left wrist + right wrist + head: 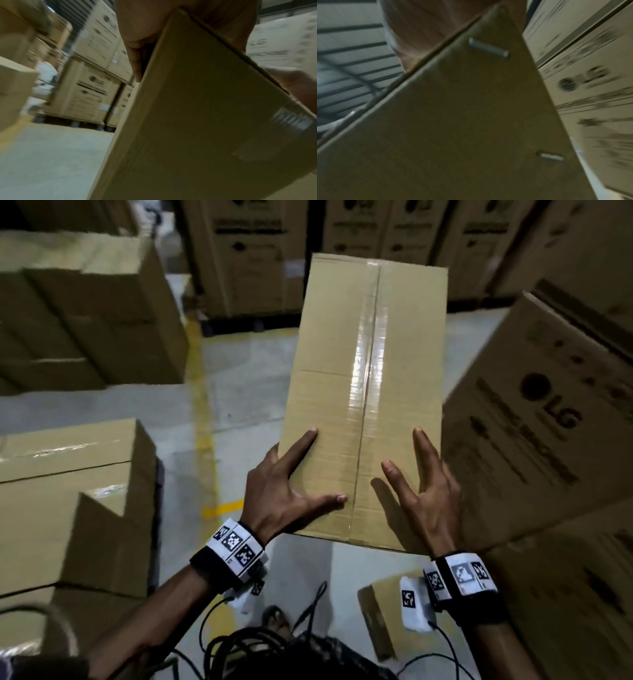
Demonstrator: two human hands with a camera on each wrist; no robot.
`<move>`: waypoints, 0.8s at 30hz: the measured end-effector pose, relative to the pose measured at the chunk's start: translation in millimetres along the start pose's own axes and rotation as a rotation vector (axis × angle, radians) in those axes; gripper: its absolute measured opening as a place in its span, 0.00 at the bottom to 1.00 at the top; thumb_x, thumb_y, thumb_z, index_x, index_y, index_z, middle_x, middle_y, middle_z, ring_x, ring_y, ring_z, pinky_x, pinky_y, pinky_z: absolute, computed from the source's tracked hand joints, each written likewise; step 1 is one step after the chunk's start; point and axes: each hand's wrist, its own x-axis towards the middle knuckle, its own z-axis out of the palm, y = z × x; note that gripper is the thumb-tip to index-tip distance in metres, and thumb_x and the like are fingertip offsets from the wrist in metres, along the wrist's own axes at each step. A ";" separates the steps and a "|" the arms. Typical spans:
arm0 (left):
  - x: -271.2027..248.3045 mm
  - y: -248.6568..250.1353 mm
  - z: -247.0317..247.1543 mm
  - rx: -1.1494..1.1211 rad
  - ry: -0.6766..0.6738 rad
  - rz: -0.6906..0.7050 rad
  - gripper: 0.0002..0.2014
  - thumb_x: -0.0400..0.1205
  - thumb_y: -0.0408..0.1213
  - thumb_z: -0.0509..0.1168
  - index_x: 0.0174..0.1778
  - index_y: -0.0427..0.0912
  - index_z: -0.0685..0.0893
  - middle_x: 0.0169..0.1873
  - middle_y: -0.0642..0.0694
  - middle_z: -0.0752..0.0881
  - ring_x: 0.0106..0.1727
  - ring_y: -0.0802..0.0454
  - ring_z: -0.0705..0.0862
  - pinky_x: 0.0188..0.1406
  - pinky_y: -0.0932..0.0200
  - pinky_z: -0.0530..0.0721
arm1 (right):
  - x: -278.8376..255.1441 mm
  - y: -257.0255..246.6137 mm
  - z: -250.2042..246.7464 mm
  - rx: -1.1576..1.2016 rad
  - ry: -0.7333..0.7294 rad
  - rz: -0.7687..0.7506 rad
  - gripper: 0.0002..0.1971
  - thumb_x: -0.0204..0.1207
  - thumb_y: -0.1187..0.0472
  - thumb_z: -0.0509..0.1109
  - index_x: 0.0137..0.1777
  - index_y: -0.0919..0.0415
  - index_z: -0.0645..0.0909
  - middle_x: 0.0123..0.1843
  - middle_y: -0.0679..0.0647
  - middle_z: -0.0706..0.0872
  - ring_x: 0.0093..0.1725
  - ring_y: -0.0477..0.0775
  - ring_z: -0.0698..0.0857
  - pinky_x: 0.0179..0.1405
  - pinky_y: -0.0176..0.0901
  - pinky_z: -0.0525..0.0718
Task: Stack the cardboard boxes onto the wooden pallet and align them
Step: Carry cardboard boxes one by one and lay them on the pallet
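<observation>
Both hands, left hand [274, 491] and right hand [424, 494], are gripping the taped box [366, 392] with spread fingers at centre frame; the shallow grip is risking a slip toward the floor [239, 392].

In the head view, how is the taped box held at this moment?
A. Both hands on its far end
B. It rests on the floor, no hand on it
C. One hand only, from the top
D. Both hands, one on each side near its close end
D: the left hand and the right hand clasp the two sides of the box at its near end, above the floor.
</observation>
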 end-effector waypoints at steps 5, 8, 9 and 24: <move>39.2 -47.8 -58.4 0.012 0.123 -0.129 0.57 0.57 0.74 0.81 0.84 0.77 0.64 0.70 0.45 0.82 0.72 0.46 0.80 0.67 0.62 0.72 | 63.3 -58.2 76.7 0.001 -0.122 -0.117 0.42 0.70 0.21 0.63 0.86 0.27 0.61 0.82 0.50 0.77 0.80 0.55 0.76 0.75 0.51 0.73; 57.0 -75.2 -84.1 0.020 0.171 -0.211 0.57 0.57 0.78 0.77 0.84 0.80 0.59 0.71 0.39 0.80 0.74 0.39 0.78 0.74 0.49 0.77 | 96.1 -89.9 116.6 -0.007 -0.197 -0.188 0.42 0.71 0.21 0.63 0.86 0.27 0.62 0.79 0.49 0.79 0.78 0.53 0.78 0.75 0.52 0.75; 62.9 -83.6 -91.1 0.021 0.191 -0.242 0.57 0.57 0.79 0.76 0.84 0.81 0.58 0.72 0.38 0.80 0.74 0.38 0.78 0.74 0.45 0.78 | 107.6 -99.2 130.3 -0.006 -0.226 -0.213 0.42 0.71 0.21 0.63 0.85 0.27 0.62 0.79 0.49 0.80 0.77 0.53 0.78 0.75 0.51 0.75; 212.6 -190.6 -148.4 0.131 0.595 -0.714 0.58 0.53 0.88 0.67 0.82 0.86 0.54 0.68 0.38 0.83 0.70 0.36 0.83 0.71 0.37 0.83 | 313.1 -204.0 358.5 0.115 -0.655 -0.514 0.41 0.70 0.20 0.63 0.84 0.27 0.63 0.75 0.50 0.82 0.73 0.54 0.82 0.73 0.57 0.81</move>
